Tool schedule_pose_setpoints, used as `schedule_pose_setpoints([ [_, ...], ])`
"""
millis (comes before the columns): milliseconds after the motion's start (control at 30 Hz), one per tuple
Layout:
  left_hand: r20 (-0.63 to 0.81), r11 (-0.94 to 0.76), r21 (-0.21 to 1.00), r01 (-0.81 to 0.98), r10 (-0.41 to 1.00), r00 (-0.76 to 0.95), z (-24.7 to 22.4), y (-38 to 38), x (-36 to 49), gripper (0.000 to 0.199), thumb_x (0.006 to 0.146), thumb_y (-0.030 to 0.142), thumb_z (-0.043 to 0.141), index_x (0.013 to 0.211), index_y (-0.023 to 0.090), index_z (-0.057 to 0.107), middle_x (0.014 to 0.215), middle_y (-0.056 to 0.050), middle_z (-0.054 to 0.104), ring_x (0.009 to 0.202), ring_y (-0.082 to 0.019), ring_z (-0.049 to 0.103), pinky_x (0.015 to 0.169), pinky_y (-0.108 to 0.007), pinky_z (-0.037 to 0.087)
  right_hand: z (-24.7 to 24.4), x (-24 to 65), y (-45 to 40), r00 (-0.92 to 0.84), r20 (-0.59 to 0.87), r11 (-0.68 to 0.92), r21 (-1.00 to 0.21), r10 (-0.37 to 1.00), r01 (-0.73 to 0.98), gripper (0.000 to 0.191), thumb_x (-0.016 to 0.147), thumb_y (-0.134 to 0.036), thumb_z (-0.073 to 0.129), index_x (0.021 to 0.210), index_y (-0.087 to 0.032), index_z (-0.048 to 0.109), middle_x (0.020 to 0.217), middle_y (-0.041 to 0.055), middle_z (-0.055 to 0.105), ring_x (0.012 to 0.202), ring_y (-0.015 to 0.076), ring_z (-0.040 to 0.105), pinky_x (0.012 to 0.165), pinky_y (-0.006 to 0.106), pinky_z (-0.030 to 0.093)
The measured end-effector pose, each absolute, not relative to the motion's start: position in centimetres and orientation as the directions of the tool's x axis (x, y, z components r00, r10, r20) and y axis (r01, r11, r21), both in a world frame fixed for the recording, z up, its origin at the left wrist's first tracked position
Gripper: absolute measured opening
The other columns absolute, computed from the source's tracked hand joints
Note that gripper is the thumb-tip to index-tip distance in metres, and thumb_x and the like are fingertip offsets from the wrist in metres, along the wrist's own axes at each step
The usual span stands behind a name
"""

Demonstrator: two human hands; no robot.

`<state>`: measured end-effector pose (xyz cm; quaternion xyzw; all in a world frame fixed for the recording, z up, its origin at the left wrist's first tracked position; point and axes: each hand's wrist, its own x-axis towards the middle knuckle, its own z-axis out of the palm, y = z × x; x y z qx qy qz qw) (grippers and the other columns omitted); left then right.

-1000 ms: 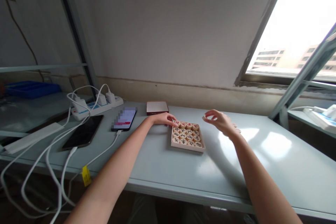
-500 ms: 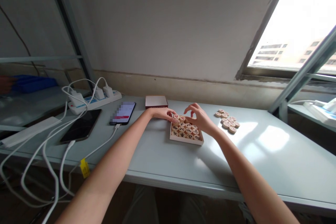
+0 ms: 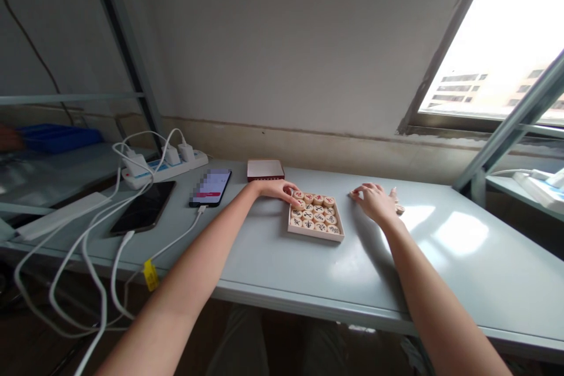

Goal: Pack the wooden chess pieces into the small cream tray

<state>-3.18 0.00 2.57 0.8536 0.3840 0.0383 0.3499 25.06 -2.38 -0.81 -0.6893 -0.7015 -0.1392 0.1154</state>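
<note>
A shallow light wooden box (image 3: 316, 235) on the table holds rows of round wooden pieces (image 3: 307, 225) with characters on top, the back row marked in red. My left hand (image 3: 278, 190) rests at its back left corner, fingers curled round the edge and over a piece there. To the right of the box, my right hand (image 3: 373, 200) is over the loose pieces, its fingertips pinched on a wooden piece (image 3: 353, 194). Other loose pieces (image 3: 399, 209) show beside and behind that hand, which mostly hides them.
An open dark red box (image 3: 265, 170) stands behind the left hand. At left lie two phones (image 3: 212, 188) (image 3: 144, 207), a power strip (image 3: 165, 171) and white cables. A person's blurred hand (image 3: 9, 138) is near a blue tray (image 3: 59, 138) at far left.
My right hand has moved right from the box to the loose pieces, and its fingers have closed on one. The back row of the box is now uncovered. My left hand stays at the corner.
</note>
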Motion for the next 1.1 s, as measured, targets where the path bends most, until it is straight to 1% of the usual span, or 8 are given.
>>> schedule_pose_setpoints([
  [133, -0.199, -0.455, 0.636, 0.624, 0.684, 0.702, 2.6, -0.1, -3.2, 0.062, 0.057, 0.055, 0.061, 0.108, 0.021, 0.053, 0.100, -0.003, 0.056, 0.089, -0.018, 0.050, 0.069, -0.023, 0.033, 0.7, 23.6, -3.4, -0.081, 0.371, 0.119, -0.083, 0.925, 0.989, 0.027, 0.079, -0.042, 0.046, 0.082, -0.023, 0.064, 0.096, 0.0070, 0.059, 0.096, 0.0268, 0.046, 0.082, 0.045, 0.031],
  [267, -0.195, -0.447, 0.655, 0.609, 0.679, 0.708, 2.5, -0.1, -3.2, 0.061, 0.058, 0.056, 0.061, 0.107, 0.020, 0.054, 0.090, -0.003, 0.057, 0.083, -0.017, 0.050, 0.066, -0.023, 0.033, 2.8, 22.4, -4.5, -0.278, 0.304, 0.393, -0.439, 0.911, 0.808, 0.035, 0.074, -0.052, 0.048, 0.089, -0.024, 0.062, 0.093, 0.0050, 0.059, 0.083, 0.0208, 0.052, 0.069, 0.033, 0.040],
  [333, -0.181, -0.453, 0.660, 0.599, 0.678, 0.712, 2.4, 0.0, -3.2, 0.060, 0.059, 0.055, 0.061, 0.107, 0.020, 0.054, 0.089, -0.003, 0.057, 0.082, -0.016, 0.050, 0.067, -0.023, 0.033, 3.5, 21.4, -5.0, -0.455, 0.249, 0.515, -0.521, 0.855, 0.681, 0.035, 0.072, -0.051, 0.052, 0.092, -0.023, 0.061, 0.093, 0.0040, 0.058, 0.081, 0.0180, 0.052, 0.067, 0.029, 0.042],
  [433, -0.159, -0.472, 0.662, 0.582, 0.671, 0.724, 2.4, 0.0, -3.3, 0.058, 0.059, 0.054, 0.061, 0.106, 0.020, 0.055, 0.091, -0.002, 0.057, 0.082, -0.016, 0.049, 0.067, -0.023, 0.033, 3.6, 19.8, -5.6, -0.601, 0.238, 0.638, -0.430, 0.763, 0.639, 0.028, 0.071, -0.043, 0.058, 0.090, -0.024, 0.062, 0.094, 0.0039, 0.055, 0.088, 0.0184, 0.050, 0.074, 0.030, 0.041],
  [600, -0.143, -0.486, 0.660, 0.573, 0.667, 0.731, 2.4, 0.0, -3.4, 0.056, 0.061, 0.052, 0.060, 0.106, 0.019, 0.056, 0.089, -0.002, 0.057, 0.079, -0.015, 0.049, 0.067, -0.022, 0.032, 2.1, 18.2, -5.8, -0.610, 0.338, 0.689, -0.208, 0.717, 0.694, 0.021, 0.074, -0.033, 0.057, 0.092, -0.023, 0.060, 0.090, 0.0050, 0.056, 0.089, 0.0191, 0.048, 0.073, 0.029, 0.040],
  [867, -0.155, -0.436, 0.711, 0.551, 0.667, 0.728, 2.0, 0.4, -3.5, 0.060, 0.062, 0.051, 0.060, 0.112, 0.018, 0.052, 0.079, -0.001, 0.057, 0.074, -0.014, 0.048, 0.065, -0.022, 0.033, 2.5, 17.8, -6.0, -0.581, 0.313, 0.655, -0.243, 0.751, 0.716, 0.024, 0.076, -0.033, 0.055, 0.098, -0.024, 0.053, 0.077, -0.0009, 0.061, 0.068, 0.0138, 0.053, 0.060, 0.025, 0.037],
  [967, -0.157, -0.428, 0.712, 0.557, 0.676, 0.720, 2.0, 0.3, -3.6, 0.060, 0.062, 0.050, 0.061, 0.112, 0.018, 0.052, 0.081, -0.002, 0.057, 0.076, -0.014, 0.048, 0.066, -0.022, 0.033, 3.0, 19.4, -5.6, -0.493, 0.298, 0.565, -0.246, 0.817, 0.788, 0.024, 0.079, -0.036, 0.049, 0.100, -0.025, 0.053, 0.081, -0.0005, 0.062, 0.070, 0.0143, 0.054, 0.065, 0.027, 0.039],
  [1100, -0.157, -0.424, 0.711, 0.562, 0.682, 0.714, 2.1, 0.3, -3.7, 0.060, 0.061, 0.050, 0.062, 0.111, 0.020, 0.052, 0.086, -0.002, 0.056, 0.080, -0.014, 0.048, 0.068, -0.021, 0.034, 2.2, 22.9, -4.2, -0.161, 0.401, 0.193, -0.043, 0.902, 0.980, 0.030, 0.080, -0.031, 0.044, 0.105, -0.018, 0.054, 0.107, 0.0100, 0.056, 0.103, 0.0251, 0.045, 0.083, 0.043, 0.033],
])
